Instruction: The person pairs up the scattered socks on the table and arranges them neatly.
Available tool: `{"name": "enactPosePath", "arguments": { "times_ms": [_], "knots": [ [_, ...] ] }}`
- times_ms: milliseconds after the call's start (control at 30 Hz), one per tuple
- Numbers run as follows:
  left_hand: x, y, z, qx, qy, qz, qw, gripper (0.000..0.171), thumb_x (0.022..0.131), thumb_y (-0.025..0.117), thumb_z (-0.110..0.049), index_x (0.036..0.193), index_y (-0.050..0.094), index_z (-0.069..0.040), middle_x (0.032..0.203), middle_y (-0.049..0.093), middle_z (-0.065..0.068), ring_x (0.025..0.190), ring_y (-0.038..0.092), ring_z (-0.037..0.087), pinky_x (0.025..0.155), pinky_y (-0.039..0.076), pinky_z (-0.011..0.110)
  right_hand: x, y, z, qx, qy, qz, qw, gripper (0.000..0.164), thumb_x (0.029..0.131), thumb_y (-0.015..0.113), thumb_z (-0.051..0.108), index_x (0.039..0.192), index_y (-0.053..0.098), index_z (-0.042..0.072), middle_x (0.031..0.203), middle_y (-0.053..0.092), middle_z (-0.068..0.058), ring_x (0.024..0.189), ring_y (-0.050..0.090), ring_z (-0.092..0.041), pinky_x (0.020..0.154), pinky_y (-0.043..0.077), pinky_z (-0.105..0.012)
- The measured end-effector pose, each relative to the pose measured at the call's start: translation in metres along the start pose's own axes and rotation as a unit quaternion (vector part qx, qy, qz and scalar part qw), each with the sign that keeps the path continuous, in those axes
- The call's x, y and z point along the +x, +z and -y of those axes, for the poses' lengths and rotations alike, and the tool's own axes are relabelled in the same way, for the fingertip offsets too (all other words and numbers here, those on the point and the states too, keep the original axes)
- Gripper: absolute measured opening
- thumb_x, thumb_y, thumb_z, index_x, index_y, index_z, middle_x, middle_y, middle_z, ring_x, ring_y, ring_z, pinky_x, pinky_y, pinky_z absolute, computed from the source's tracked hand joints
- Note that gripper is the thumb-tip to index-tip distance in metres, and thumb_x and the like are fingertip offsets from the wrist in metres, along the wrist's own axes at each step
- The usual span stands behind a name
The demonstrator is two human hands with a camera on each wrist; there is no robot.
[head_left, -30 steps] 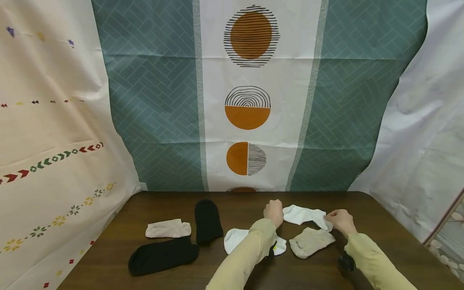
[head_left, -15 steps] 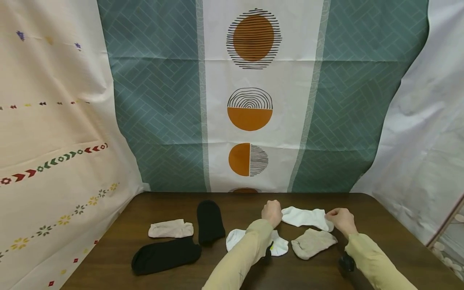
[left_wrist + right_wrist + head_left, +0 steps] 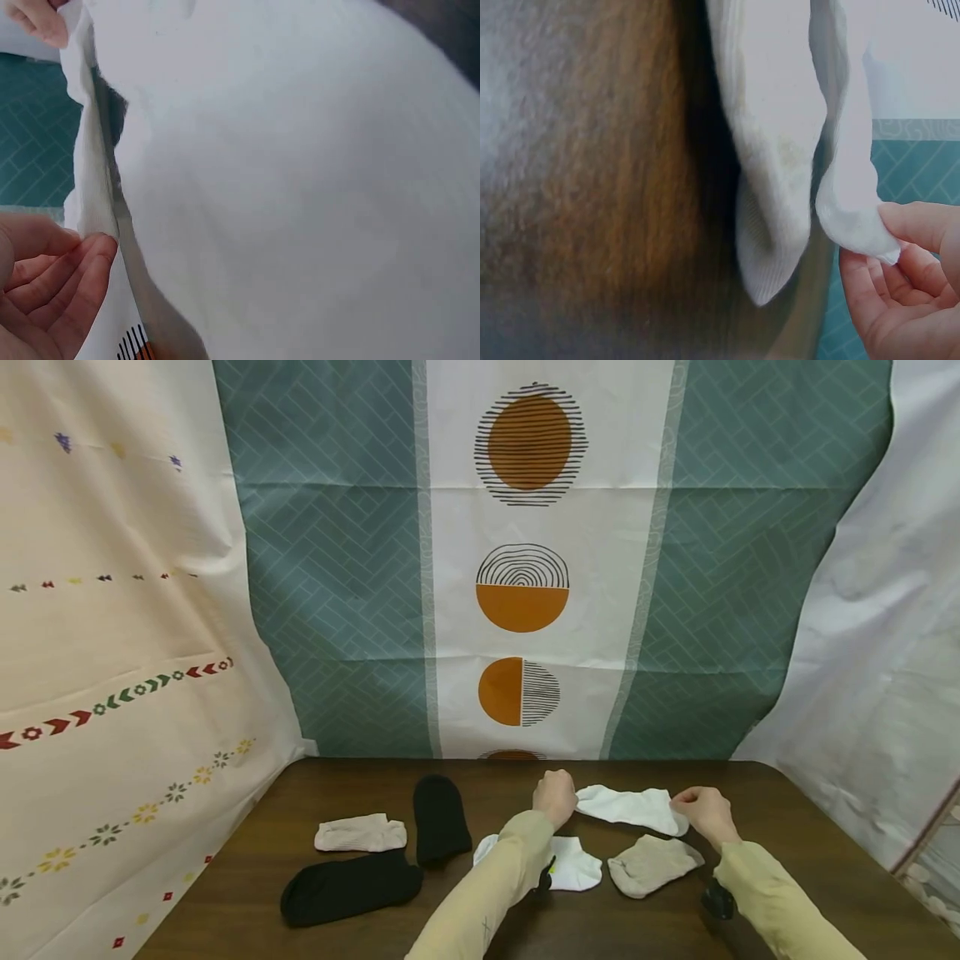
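A white ankle sock [image 3: 626, 807] stretches sideways between both hands toward the back right of the table. My left hand [image 3: 555, 797] pinches its left end between thumb and fingertips, as the sock's edge [image 3: 91, 172] shows in the left wrist view. At the other end, my right hand [image 3: 705, 814] pinches the tip, also plain in the right wrist view where the sock [image 3: 853, 199] hangs from the fingers. A second white sock [image 3: 576, 864] lies partly hidden under the left forearm. Close below the right hand is a beige sock [image 3: 651, 864].
On the left side of the brown table [image 3: 225, 902] lie a pale ribbed sock [image 3: 362, 833], an upright-laid black sock [image 3: 440, 820] and a sideways black sock [image 3: 351, 887]. A patterned curtain [image 3: 345, 610] hangs behind the table's back edge.
My left hand has drawn leftward with its end of the white sock, which now looks longer and straighter. The right hand keeps its pinch. The head view has shifted slightly left.
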State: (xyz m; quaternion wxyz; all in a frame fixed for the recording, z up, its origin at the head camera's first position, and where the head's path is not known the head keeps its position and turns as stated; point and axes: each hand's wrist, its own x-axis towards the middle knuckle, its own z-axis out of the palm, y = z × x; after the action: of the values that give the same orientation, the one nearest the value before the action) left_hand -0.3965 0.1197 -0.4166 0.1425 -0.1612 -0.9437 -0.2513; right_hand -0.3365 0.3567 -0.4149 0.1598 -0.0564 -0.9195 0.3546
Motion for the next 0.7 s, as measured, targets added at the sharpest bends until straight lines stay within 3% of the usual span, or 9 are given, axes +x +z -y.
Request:
{"name": "enactPosePath", "arguments": {
  "times_ms": [700],
  "knots": [
    [-0.01, -0.021, 0.014, -0.017, 0.035, -0.005, 0.9992, 0.015, 0.072, 0.065, -0.001, 0.061, 0.064, -0.011, 0.062, 0.057, -0.004, 0.055, 0.055, 0.013, 0.046, 0.042, 0.026, -0.004, 0.002, 0.016, 0.016, -0.01, 0.008, 1.0, 0.015, 0.081, 0.062, 0.009, 0.082, 0.064, -0.006, 0.083, 0.06, -0.017, 0.077, 0.052, -0.03, 0.06, 0.038, -0.033]
  ]
}}
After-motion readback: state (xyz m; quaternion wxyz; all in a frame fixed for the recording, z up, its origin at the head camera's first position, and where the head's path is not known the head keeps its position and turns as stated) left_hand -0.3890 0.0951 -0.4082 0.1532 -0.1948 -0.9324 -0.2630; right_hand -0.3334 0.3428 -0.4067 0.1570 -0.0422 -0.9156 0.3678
